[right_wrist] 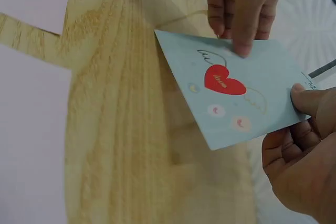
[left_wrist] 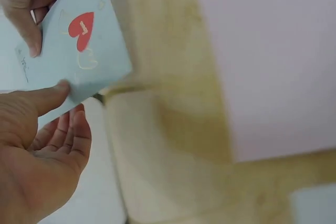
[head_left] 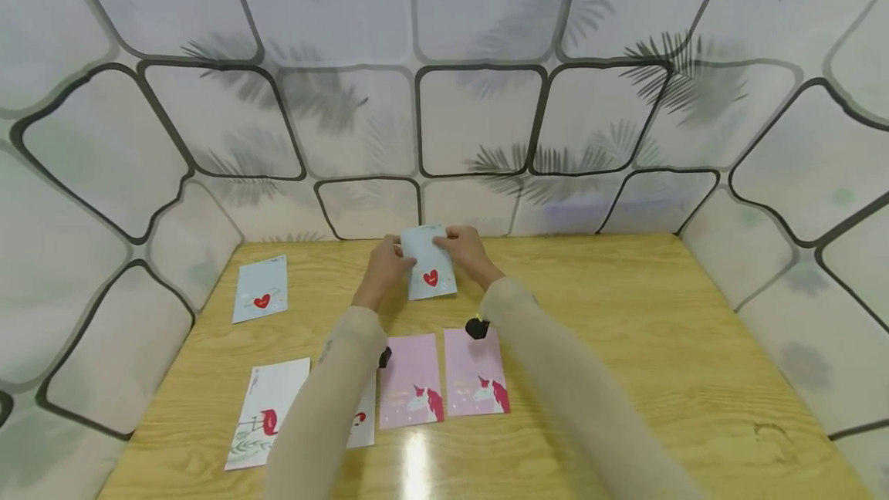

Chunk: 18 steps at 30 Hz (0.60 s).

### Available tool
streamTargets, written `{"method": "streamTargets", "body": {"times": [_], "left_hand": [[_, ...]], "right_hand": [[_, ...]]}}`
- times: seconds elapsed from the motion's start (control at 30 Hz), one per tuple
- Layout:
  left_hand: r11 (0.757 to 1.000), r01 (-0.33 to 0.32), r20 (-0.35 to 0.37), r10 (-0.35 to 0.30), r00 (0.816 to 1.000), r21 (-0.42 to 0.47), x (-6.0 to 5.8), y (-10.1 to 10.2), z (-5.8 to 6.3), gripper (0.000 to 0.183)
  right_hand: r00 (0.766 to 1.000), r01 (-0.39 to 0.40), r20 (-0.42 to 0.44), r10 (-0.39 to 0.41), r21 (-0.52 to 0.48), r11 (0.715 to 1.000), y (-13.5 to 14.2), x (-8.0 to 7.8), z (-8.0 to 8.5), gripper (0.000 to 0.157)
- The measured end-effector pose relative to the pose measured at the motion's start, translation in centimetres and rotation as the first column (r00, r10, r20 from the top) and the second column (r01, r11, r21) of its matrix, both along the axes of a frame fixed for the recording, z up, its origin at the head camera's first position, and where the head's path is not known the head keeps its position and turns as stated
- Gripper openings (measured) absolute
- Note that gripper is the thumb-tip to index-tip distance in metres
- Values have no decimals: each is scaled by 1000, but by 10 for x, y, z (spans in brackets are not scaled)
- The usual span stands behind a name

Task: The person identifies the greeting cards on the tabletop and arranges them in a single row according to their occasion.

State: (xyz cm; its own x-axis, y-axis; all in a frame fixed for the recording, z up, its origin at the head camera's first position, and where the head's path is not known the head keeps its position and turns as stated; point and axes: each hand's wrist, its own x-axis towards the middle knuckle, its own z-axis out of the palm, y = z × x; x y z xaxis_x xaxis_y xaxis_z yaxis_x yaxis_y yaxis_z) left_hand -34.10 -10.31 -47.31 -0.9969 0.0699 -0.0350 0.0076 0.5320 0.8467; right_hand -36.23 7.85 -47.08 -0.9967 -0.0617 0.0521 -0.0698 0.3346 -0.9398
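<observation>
Between both hands, above the back part of the table, is a light-blue greeting card with a red winged heart. My left hand pinches its left edge, thumb on the printed face and fingers behind. My right hand holds the opposite edge near the top, thumb also on the face. The right wrist view shows the card tilted off the wood, with the right hand curled under its edge. Seen from the left wrist, the card has the left thumb flat against it.
A similar blue heart card lies at the back left. In front are a white flamingo card, another white card partly hidden by the left sleeve, and two pink unicorn cards. A patterned curtain hangs behind the wooden table.
</observation>
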Motion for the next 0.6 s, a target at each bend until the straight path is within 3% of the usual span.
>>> {"method": "streamTargets", "body": {"times": [0.23, 0.43, 0.6], "left_hand": [[1000, 7, -162, -6, 987, 3, 5, -4, 37, 38], [994, 72, -217, -54, 975, 78, 18, 0, 66, 40], [990, 111, -251, -87, 964, 83, 31, 5, 83, 41]], "right_hand": [[999, -38, -42, 32, -156, 987, 17, 7, 26, 23], [992, -46, -126, 24, -170, 984, 30, 27, 52, 27], [982, -74, -182, 42, -173, 982, 40, 47, 69, 24]]}}
